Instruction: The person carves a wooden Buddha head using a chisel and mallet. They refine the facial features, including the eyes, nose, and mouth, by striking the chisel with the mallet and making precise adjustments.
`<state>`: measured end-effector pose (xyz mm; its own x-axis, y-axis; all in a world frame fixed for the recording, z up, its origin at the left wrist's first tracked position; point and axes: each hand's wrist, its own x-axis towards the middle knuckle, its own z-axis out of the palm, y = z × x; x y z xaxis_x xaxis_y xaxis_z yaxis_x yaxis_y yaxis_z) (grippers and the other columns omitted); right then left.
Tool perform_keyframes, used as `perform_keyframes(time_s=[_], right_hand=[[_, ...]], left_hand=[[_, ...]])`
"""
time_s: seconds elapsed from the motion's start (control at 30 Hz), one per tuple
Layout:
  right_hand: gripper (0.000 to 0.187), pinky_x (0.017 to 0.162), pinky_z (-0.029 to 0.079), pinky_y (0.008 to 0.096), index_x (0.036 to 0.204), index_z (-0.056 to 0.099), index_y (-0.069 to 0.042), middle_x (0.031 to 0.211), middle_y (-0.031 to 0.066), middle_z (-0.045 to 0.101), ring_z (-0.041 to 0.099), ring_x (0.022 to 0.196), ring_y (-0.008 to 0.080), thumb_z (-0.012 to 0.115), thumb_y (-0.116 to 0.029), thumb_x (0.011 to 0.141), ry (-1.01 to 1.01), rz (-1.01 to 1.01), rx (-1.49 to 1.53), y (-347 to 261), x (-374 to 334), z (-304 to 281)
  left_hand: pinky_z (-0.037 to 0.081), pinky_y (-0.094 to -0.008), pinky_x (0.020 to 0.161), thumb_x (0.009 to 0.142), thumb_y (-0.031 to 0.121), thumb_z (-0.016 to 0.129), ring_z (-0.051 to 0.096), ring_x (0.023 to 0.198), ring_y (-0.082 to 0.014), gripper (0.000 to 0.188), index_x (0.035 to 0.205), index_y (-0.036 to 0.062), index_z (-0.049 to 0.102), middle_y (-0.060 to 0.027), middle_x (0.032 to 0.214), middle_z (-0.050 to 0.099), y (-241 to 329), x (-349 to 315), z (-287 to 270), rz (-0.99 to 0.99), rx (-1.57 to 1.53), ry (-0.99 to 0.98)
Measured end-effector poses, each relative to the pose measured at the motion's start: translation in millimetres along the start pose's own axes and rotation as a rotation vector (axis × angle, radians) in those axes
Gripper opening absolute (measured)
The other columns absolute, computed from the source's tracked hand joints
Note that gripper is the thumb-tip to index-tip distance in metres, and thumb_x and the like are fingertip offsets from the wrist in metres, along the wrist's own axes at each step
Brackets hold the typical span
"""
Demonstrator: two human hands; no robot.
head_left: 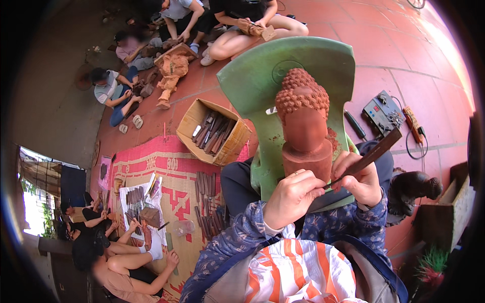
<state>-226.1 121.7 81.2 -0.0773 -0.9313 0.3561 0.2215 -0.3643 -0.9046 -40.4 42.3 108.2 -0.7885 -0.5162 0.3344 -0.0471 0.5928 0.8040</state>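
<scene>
A reddish-brown carved head [306, 134] with rows of curls and a neck block stands upright on a green plastic chair [323, 53] in front of me. My right hand [357, 179] is closed around a carving chisel [373, 154], its wooden handle slanting up to the right. At the near side of the neck block, my left hand [295, 196] pinches the tool's thin metal end between thumb and fingers. Part of the blade is hidden by these fingers. Reddish wood shavings [332, 137] lie on the chair beside the carving.
Left of the chair, a cardboard box [222, 150] holds several chisels. More tools [207, 202] lie on the patterned mat [174, 164]. A control box [382, 113], a power strip [413, 123] and a dark carving [411, 189] are at right. Several people carve at the far side and left.
</scene>
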Motion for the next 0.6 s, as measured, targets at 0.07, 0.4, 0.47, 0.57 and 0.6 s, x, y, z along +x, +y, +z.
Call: perform_keyframes(time_s=[0.07, 0.4, 0.47, 0.57, 0.6], right_hand=[[0.031, 0.066, 0.042, 0.0278, 0.086, 0.050, 0.001, 0.078, 0.0115, 0.057, 0.053, 0.071, 0.0152, 0.055, -0.029, 0.094, 0.139, -0.071, -0.032, 8, -3, 1], [0.041, 0.069, 0.053, 0.0281, 0.108, 0.052, 0.000, 0.102, 0.0098, 0.059, 0.062, 0.088, 0.0168, 0.035, -0.036, 0.102, 0.514, 0.439, -0.112, 32, -29, 2], [0.047, 0.085, 0.051, 0.0315, 0.130, 0.040, 0.003, 0.121, 0.0163, 0.054, 0.059, 0.104, 0.0221, 0.037, -0.035, 0.102, 0.505, 0.497, -0.077, 42, -41, -2], [0.048, 0.090, 0.049, 0.0321, 0.134, 0.036, 0.001, 0.125, 0.0170, 0.052, 0.058, 0.109, 0.0239, 0.038, -0.034, 0.102, 0.525, 0.536, 0.025, 50, -49, -2], [0.047, 0.094, 0.047, 0.0329, 0.135, 0.036, 0.001, 0.127, 0.0177, 0.051, 0.057, 0.112, 0.0250, 0.038, -0.033, 0.102, 0.504, 0.533, 0.083, 53, -50, -4]], left_hand=[[0.046, -0.0337, 0.067, 0.076, 0.007, 0.073, 0.057, 0.073, -0.0249, 0.018, 0.091, 0.0002, 0.066, -0.0089, 0.075, 0.058, -2, 6, -6, 0.032, 0.053, 0.056], [0.019, -0.0492, 0.113, 0.060, 0.034, 0.085, 0.017, 0.137, -0.0483, 0.137, 0.141, -0.0069, -0.017, -0.0369, 0.146, 0.006, -41, 39, 14, -0.342, 0.270, 0.316], [0.020, -0.0561, 0.110, 0.060, 0.035, 0.084, 0.017, 0.137, -0.0467, 0.135, 0.143, -0.0039, -0.015, -0.0341, 0.147, 0.007, -49, 43, 18, -0.347, 0.226, 0.331], [0.024, -0.0601, 0.106, 0.062, 0.035, 0.081, 0.022, 0.134, -0.0484, 0.132, 0.143, -0.0031, -0.015, -0.0361, 0.145, 0.011, -47, 43, 11, -0.364, 0.203, 0.314], [0.028, -0.0594, 0.104, 0.063, 0.035, 0.081, 0.026, 0.132, -0.0498, 0.131, 0.143, -0.0033, -0.015, -0.0370, 0.144, 0.013, -48, 43, 11, -0.358, 0.201, 0.320]])
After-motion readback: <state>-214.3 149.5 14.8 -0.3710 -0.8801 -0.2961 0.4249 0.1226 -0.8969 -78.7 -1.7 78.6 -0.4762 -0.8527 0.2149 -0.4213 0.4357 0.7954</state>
